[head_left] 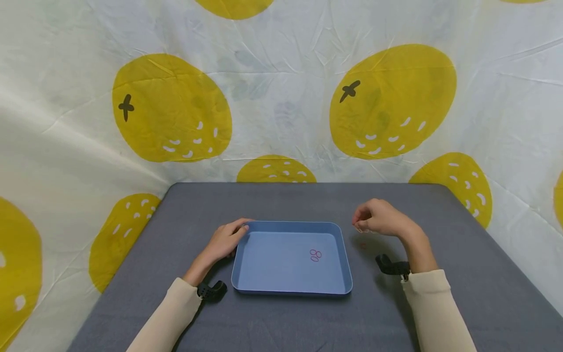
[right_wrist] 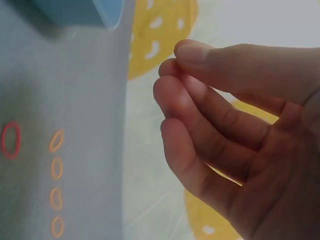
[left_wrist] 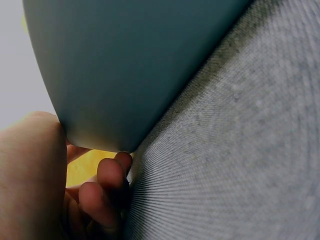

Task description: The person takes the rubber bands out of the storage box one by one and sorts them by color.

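A shallow blue tray (head_left: pixel 290 288) lies on the grey table. My left hand (head_left: pixel 226 239) grips its far left corner, fingers curled along the outer wall in the left wrist view. Three red rubber bands (head_left: pixel 315 255) lie inside the tray, toward its right side. Right of the tray, my right hand (head_left: pixel 380 217) hangs above the table with loosely bent fingers; its thumb tip is close to the index fingertip, and nothing shows between them. Below it on the table are one red rubber band (right_wrist: pixel 10 140) and a row of several orange rubber bands (right_wrist: pixel 56 199).
The grey cloth-covered table (head_left: pixel 281 322) runs back to a white curtain (head_left: pixel 281 112) printed with large yellow fruit. Black wrist straps (head_left: pixel 391 266) sit on both wrists, by the cream sleeves.
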The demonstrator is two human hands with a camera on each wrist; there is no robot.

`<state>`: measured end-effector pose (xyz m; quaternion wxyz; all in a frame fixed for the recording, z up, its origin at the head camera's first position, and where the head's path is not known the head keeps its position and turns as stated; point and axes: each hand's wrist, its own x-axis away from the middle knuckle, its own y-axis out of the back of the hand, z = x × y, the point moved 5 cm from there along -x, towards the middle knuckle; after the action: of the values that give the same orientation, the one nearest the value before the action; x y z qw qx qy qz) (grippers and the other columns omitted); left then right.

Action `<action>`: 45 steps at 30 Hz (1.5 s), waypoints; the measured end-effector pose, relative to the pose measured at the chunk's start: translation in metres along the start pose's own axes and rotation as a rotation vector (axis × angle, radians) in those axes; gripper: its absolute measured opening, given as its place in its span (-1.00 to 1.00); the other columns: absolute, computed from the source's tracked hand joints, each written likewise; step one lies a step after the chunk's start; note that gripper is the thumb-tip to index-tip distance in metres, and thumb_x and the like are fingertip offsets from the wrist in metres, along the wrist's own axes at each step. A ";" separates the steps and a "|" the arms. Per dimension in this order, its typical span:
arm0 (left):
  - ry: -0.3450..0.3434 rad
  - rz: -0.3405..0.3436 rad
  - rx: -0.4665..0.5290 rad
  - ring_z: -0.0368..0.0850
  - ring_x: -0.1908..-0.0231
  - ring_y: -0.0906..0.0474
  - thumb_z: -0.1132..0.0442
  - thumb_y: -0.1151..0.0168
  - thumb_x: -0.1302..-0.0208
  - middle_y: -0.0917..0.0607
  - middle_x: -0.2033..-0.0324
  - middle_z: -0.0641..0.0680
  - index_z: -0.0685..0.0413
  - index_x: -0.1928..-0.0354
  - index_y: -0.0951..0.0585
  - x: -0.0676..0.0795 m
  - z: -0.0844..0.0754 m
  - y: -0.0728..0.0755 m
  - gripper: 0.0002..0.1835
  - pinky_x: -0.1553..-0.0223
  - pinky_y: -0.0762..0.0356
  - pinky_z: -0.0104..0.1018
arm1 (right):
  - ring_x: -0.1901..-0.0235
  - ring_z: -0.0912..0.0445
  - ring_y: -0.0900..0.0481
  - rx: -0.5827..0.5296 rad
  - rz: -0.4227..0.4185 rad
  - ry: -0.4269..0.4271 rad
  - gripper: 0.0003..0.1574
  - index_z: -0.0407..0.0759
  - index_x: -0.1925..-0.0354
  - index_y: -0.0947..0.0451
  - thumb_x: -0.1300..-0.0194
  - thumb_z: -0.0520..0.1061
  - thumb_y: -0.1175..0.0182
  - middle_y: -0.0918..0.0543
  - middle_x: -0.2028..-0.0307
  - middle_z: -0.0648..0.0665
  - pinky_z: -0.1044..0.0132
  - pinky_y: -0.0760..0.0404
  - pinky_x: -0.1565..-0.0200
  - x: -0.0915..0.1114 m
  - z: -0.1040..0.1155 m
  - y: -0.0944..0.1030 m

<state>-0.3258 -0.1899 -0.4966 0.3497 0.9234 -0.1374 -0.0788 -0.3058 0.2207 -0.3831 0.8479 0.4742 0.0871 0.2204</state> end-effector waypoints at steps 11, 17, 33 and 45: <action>0.006 -0.012 -0.002 -0.02 0.75 -0.46 -0.11 0.04 -0.64 -0.55 0.61 0.04 -0.49 -0.33 -0.56 0.000 0.001 0.002 -0.64 0.69 -0.52 -0.12 | 0.38 0.15 -0.63 0.026 -0.015 0.068 -0.91 -0.17 0.25 -0.77 -0.34 -0.28 -0.32 -0.79 0.30 -0.11 0.22 -0.66 0.26 -0.011 0.034 -0.008; 0.010 -0.016 -0.008 -0.04 0.76 -0.48 -0.09 0.02 -0.63 -0.57 0.58 0.02 -0.43 -0.35 -0.56 0.000 -0.001 0.002 -0.62 0.69 -0.52 -0.14 | 0.32 0.18 -0.66 0.021 0.014 0.104 -0.91 -0.11 0.25 -0.76 -0.35 -0.27 -0.33 -0.78 0.30 -0.02 0.23 -0.68 0.20 -0.018 0.049 -0.017; 0.008 0.000 0.001 -0.05 0.75 -0.47 -0.11 0.03 -0.63 -0.57 0.56 0.02 -0.38 -0.37 -0.55 -0.002 -0.003 -0.001 -0.60 0.68 -0.52 -0.14 | 0.33 0.21 -0.64 -0.030 0.121 0.188 -0.96 -0.17 0.25 -0.75 -0.34 -0.24 -0.36 -0.76 0.34 0.02 0.28 -0.65 0.23 -0.044 0.078 -0.048; 0.006 -0.003 0.000 -0.05 0.77 -0.45 -0.09 0.03 -0.64 -0.55 0.59 0.02 -0.41 -0.37 -0.54 -0.001 -0.002 0.001 -0.61 0.68 -0.52 -0.13 | 0.39 0.23 -0.59 0.024 0.185 0.154 -0.90 -0.17 0.32 -0.77 -0.28 -0.31 -0.34 -0.73 0.39 0.06 0.34 -0.63 0.27 -0.064 0.073 -0.079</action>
<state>-0.3264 -0.1889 -0.4945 0.3500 0.9239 -0.1347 -0.0767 -0.3136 0.1001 -0.4142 0.8090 0.4722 0.1107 0.3322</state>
